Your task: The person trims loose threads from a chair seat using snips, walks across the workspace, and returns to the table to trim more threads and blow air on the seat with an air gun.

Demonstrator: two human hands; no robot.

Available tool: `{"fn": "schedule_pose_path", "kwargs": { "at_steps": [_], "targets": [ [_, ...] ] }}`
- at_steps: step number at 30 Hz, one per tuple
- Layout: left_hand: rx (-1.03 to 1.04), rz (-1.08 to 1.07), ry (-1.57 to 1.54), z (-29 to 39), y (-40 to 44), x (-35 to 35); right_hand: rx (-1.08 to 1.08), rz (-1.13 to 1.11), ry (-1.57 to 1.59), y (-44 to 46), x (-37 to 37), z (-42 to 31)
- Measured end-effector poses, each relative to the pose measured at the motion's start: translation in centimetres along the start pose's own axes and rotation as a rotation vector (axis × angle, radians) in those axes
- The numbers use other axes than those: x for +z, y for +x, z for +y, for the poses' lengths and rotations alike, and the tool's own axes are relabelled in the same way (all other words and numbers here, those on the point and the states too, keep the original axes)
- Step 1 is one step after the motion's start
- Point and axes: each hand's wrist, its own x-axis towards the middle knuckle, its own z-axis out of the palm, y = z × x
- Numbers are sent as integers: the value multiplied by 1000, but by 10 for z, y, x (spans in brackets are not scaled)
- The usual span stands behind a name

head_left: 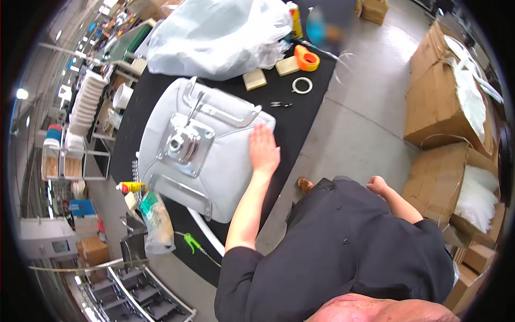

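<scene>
A light grey upholstered chair seat (230, 155) lies underside up on the black-covered table (300, 123). Its metal mounting plate (190, 144) with a round hub and lever faces up, and metal brackets (228, 112) run along two sides. My left hand (264, 149) rests flat on the seat's right edge, fingers stretched out, holding nothing. Off the table to the right, my right hand (377, 185) is curled closed beside my body; whatever it may hold is hidden.
A large plastic-wrapped item (220, 37) lies at the far end, near orange tape (306, 58), a white tape roll (302, 85) and small snips (280, 104). Nearer are a green air gun (191, 243) and a plastic bag (156, 222). Cardboard boxes (440, 96) stand on the right.
</scene>
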Motion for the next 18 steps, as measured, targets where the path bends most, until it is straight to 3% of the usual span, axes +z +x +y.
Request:
{"fn": "schedule_pose_path", "kwargs": {
  "at_steps": [2, 5, 8, 11, 18],
  "targets": [
    [13, -66, 7, 6, 20, 1, 57, 153, 259, 3, 3, -5],
    [83, -79, -35, 8, 29, -1, 17, 139, 178, 36, 5, -18],
    [162, 2, -213, -4, 22, -4, -56, 77, 139, 56, -15, -83],
    [91, 104, -456, -11, 1, -12, -75, 29, 226, 68, -52, -176],
    [-186, 212, -470, -30, -64, -29, -572, 29, 324, 114, -112, -362]
  ]
}}
